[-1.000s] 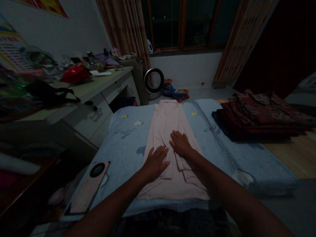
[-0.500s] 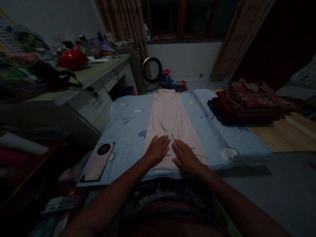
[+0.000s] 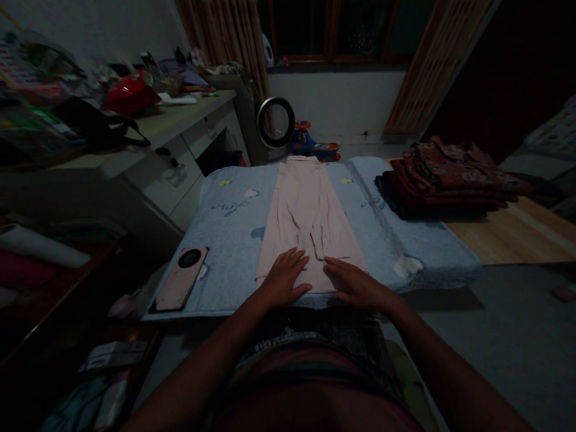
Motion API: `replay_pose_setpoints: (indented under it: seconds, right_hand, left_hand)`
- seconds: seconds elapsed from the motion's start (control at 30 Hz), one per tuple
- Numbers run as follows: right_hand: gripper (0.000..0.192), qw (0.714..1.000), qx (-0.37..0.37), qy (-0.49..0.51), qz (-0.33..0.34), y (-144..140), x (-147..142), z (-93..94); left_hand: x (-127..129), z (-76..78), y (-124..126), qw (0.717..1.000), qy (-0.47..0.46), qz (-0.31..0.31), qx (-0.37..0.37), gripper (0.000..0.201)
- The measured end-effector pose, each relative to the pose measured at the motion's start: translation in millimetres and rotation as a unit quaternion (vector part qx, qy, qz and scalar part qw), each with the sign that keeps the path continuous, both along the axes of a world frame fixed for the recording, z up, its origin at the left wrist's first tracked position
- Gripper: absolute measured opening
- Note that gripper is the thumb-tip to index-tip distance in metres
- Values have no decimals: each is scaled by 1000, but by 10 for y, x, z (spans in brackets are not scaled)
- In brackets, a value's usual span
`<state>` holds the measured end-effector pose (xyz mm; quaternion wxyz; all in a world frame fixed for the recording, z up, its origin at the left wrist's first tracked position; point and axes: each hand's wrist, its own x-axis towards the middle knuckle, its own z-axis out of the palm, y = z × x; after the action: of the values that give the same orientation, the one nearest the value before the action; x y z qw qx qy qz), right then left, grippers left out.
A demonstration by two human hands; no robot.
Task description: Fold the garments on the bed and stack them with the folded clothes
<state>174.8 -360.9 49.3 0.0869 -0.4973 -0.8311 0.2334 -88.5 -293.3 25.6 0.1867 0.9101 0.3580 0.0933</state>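
so both my hands have slid back toward me over the last second; they started up around the middle of the pink garment and now they're down at its near hem, at about 6 o'clock on the blue padded mat; my left hand lies flat on the cloth with the fingers spread apart, gripping nothing; my right hand is flat too, fingers loosely apart, resting on the hem just right of the little placket fold; the garment itself hasn't budged, it runs as a long folded strip from 6 to 12 o'clock down the middle of the mat; I'd say that reads as a smoothing stroke reaching the bottom edge, and the fabric looks pretty flat apart from the small crease between my hands; phone sits on the mat at about 9 o'clock from my left hand, well apart; stack of dark red folded clothes at 2 o'clock; cluttered table off at 10 o'clock
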Motion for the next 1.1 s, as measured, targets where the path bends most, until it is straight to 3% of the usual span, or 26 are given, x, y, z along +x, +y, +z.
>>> replay_pose_setpoints:
  seconds: [0.1,0.17,0.37,0.47,0.57,0.73,0.87,0.97,1.1]
  right_hand:
    - [79,999,27,-19,-1,13,-26,-23]
    - [78,998,58,-20,-9,19,-49,-55]
    - [41,991,136,13,-13,22,-121,-118]
    - [20,986,166,24,-11,45,-165,-164]
    - [16,979,198,39,-25,70,-195,-243]
    - [22,979,196,40,-35,27,-151,-285]
    - [34,985,165,40,-23,-12,-103,-173]
    - [24,987,147,44,-38,34,-139,-97]
    - [11,984,156,-15,-85,117,-239,-100]
  left_hand:
    - [-32,-2,-7,1000,-3,-25,-2,79]
    - [-58,20,-25,999,-18,-44,12,74]
    - [-9,147,-152,993,-34,-89,72,34]
    - [45,168,-170,991,-35,-94,84,24]
    - [77,134,-170,990,-31,-91,100,20]
    - [42,69,-219,990,-22,-58,127,43]
    - [-60,95,-231,993,-65,-22,93,34]
    - [-127,129,-183,992,-88,47,80,27]
    - [-147,128,-124,992,-29,91,82,31]
